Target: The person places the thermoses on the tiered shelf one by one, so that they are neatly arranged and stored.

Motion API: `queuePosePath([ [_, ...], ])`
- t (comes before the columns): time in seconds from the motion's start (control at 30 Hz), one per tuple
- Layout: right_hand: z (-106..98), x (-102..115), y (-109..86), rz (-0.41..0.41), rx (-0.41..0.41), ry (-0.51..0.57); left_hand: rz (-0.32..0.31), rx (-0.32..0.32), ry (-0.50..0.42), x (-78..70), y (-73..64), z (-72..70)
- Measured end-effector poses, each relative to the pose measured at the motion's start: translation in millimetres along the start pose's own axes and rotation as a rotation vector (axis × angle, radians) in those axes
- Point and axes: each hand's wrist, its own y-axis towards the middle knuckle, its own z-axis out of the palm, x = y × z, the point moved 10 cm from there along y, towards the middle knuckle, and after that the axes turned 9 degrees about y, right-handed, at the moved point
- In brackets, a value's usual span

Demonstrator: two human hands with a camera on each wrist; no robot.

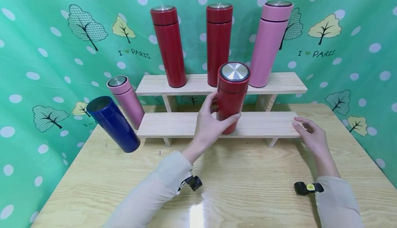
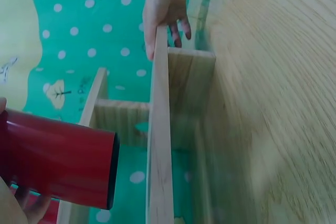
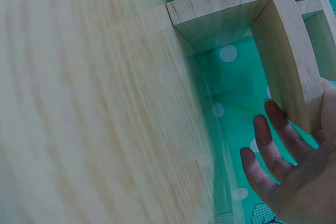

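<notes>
My left hand (image 1: 211,121) grips a red thermos bottle (image 1: 233,93) with a shiny steel lid, holding it upright over the lower wooden shelf (image 1: 173,124). A gap shows between the bottle's dark base and the shelf board (image 2: 160,140) in the left wrist view. At the right end of that same shelf, my right hand (image 1: 313,140) holds the board's end, thumb on one face and fingers on the other. From the right wrist, the fingers of this hand (image 3: 294,182) appear spread under the board's end.
On the upper shelf (image 1: 192,85) stand two red bottles (image 1: 169,49) (image 1: 219,45) and a pink one (image 1: 270,49). Left of the shelves are a blue bottle (image 1: 114,124) and another pink bottle (image 1: 128,102). A green patterned cloth (image 1: 102,59) hangs behind the wooden table (image 1: 242,183).
</notes>
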Motion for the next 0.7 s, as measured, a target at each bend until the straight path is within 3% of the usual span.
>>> queuePosePath([
  [0.3,0,1,-0.4,-0.020,0.000,0.030,-0.012,0.061,-0.029,-4.3,4.5,28.6],
  [0.7,-2,2,1.2,-0.041,-0.002,-0.012,-0.014,0.077,-0.022,-7.5,15.7,55.3],
])
